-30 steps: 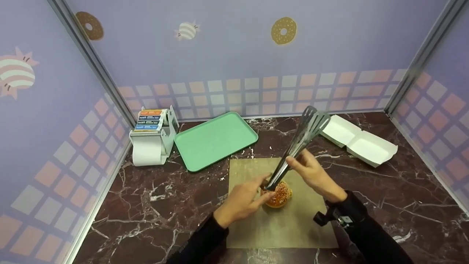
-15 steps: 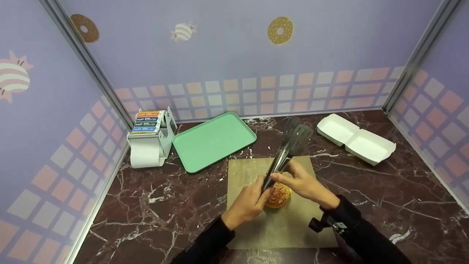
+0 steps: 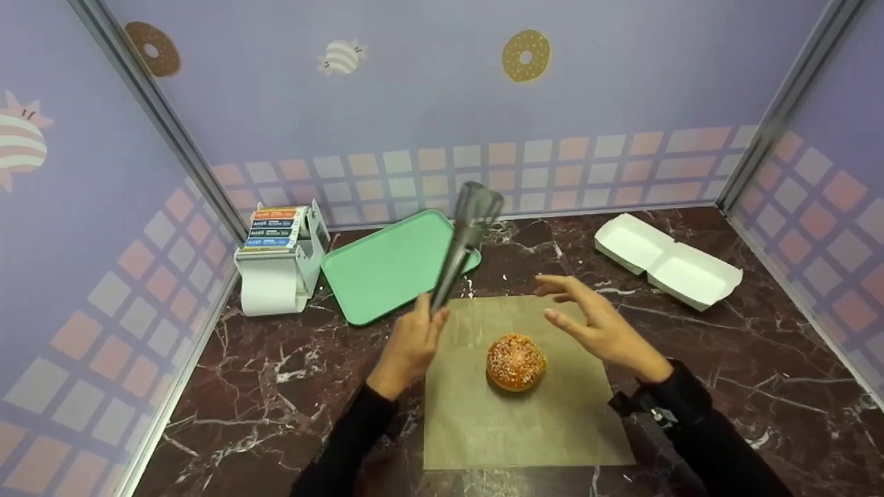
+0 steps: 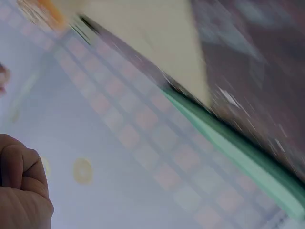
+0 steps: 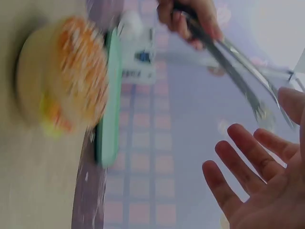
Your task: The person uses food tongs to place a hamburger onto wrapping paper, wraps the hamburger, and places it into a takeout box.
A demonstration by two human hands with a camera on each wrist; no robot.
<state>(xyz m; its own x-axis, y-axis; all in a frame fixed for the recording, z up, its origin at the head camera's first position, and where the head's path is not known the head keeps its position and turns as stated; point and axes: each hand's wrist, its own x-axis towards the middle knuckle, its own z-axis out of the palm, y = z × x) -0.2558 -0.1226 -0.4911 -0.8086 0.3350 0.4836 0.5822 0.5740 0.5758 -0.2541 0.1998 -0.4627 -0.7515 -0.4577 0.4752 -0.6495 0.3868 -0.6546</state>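
My left hand [image 3: 409, 344] grips the lower end of a pair of metal tongs [image 3: 452, 266], whose slotted heads point up and away over the green tray's right side. Fingers spread, my right hand [image 3: 601, 328] hovers above the right part of the brown paper sheet [image 3: 525, 442] and holds nothing. Between the two hands sits a seeded burger [image 3: 515, 362] on the paper; the right wrist view shows the burger [image 5: 64, 76] from the side, with yellow and orange filling at its edge. In the left wrist view the curled left hand [image 4: 24, 186] shows, with the tongs out of sight.
A green tray [image 3: 380, 266] lies at the back left beside a white label dispenser [image 3: 283, 259]. At the back right stands an opened white takeaway box [image 3: 666, 259]. Patterned walls enclose the dark marbled counter [image 3: 725, 386], where small white crumbs are scattered.
The tongs have passed from between both hands to the left hand alone. That hand has moved left with them, while the right hand has let go and drawn back right, uncovering the burger.
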